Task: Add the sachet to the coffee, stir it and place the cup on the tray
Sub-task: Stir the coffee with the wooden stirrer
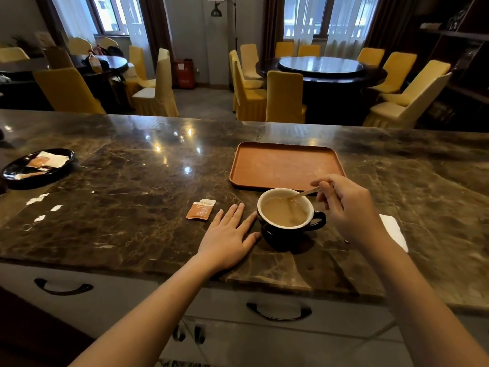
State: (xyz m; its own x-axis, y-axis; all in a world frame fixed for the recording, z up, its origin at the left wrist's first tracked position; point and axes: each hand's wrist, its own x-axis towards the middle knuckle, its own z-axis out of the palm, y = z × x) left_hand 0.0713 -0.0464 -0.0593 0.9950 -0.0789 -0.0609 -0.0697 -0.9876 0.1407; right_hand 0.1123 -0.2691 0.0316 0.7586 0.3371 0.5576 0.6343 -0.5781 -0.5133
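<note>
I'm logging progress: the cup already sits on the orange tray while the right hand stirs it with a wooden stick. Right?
Not quite. In the head view the cup stands on the marble counter, just in front of the orange tray, which is bare. The right hand does hold the wooden stick in the coffee.

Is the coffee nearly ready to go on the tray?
Nearly. The opened sachet lies on the counter, so adding looks done. The right hand holds the stirrer in the milky coffee in the cup; the left hand rests flat beside it. Left: putting the cup on the empty tray.
</note>
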